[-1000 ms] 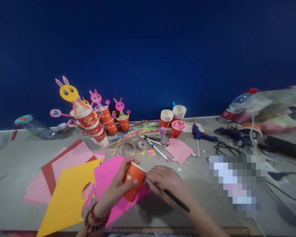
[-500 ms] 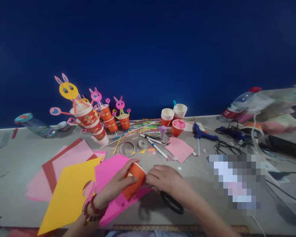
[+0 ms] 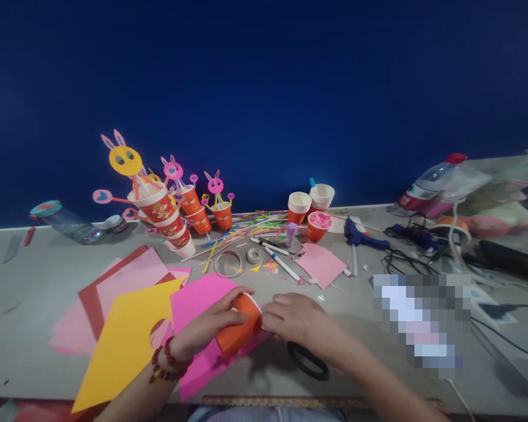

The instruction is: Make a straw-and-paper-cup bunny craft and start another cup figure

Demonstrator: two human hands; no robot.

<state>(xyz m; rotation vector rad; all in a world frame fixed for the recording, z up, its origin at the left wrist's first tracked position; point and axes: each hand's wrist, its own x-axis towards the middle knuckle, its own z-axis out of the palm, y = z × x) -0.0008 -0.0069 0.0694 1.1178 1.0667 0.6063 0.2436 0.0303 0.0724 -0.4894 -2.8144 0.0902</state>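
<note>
I face a wall (image 3: 264,99) of deep blue that spans my whole view, plain and smooth, nearly navy along the top and a little brighter lower down. It rises straight behind the far side of the broad grey surface (image 3: 378,375) before me. A thin pale edge (image 3: 4,229) runs where the two meet, easiest to see on my left. Nearest me, a brownish patterned strip (image 3: 281,401) lines part of the front edge. Below that edge, at lower left, I see something reddish (image 3: 39,411), too blurred to name. The light is muted, and soft shadows lie on the grey.
</note>
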